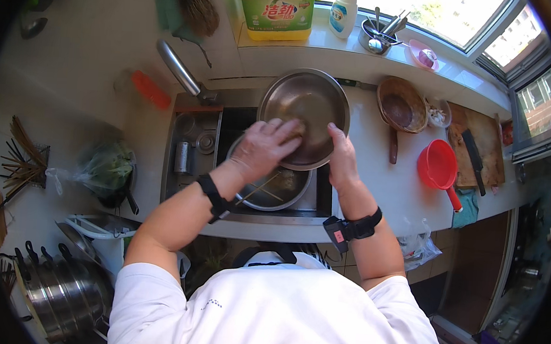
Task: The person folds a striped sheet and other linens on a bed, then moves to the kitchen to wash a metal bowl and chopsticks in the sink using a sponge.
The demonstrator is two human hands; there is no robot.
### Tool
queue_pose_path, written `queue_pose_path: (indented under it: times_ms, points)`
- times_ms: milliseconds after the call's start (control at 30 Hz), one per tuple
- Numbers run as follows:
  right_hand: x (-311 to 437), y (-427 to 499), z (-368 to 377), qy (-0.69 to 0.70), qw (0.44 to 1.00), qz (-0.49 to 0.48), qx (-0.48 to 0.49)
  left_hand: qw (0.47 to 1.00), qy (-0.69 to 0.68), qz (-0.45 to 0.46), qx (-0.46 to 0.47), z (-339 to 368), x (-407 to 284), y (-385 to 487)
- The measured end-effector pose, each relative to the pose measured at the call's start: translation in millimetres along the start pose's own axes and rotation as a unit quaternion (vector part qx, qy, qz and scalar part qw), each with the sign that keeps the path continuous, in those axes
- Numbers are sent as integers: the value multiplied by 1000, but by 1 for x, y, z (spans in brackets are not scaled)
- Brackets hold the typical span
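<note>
A stainless steel basin (312,98) is held tilted over the sink, its inside facing me. My right hand (345,160) grips its lower right rim, the thumb on the inner side. Inside the basin, on the lower left, my left hand (268,145) presses a brownish scrubber or cloth (299,128), mostly covered by the slightly blurred fingers. Beneath both hands, a second metal bowl (254,200) sits in the sink (323,209) with chopsticks (265,189) and a pale clump in it, partly hidden by the held basin.
A curved faucet (179,68) rises at the sink's back left. To the right are a wicker basket (402,104), a red plastic ladle (437,164) and a cleaver (473,157) on a cutting board (494,163). A yellow jug (274,11) and spray bottle (344,14) line the window ledge.
</note>
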State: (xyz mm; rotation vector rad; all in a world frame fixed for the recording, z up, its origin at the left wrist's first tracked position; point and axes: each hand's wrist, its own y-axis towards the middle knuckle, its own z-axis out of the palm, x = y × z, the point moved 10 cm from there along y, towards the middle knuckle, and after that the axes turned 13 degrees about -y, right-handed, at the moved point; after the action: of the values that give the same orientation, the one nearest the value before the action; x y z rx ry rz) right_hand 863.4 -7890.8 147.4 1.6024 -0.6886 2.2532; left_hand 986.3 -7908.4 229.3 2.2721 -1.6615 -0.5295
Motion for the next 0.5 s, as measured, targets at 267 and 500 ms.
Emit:
queue_pose_path:
  times_ms: [267,500]
  points:
    - [16,-17,26,-90,989,-73,94,957,-237,-118,-117,-10,-2,-11]
    - [2,-24,20,13,993,7,121,989,-122,-7,-87,-7,-8,-21]
